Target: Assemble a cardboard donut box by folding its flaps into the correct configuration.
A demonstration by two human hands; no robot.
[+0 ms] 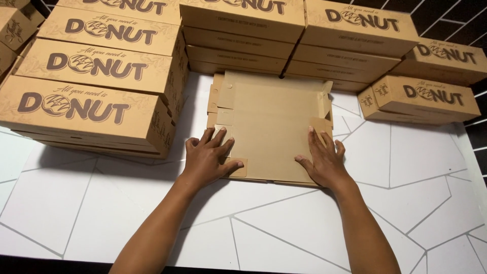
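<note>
a white table (406,167) with thin grey angular lines carries a flat, unfolded brown cardboard box blank (269,127) under both pressing palms. stacks of closed brown printed cardboard boxes (96,96) stand left, beyond and right of them.

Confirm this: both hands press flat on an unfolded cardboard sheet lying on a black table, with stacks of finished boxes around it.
Not quite. The head view shows the table is white with thin grey lines, not black. The rest holds: the left hand and right hand press flat on the unfolded cardboard sheet, with stacks of finished boxes around it.
</note>
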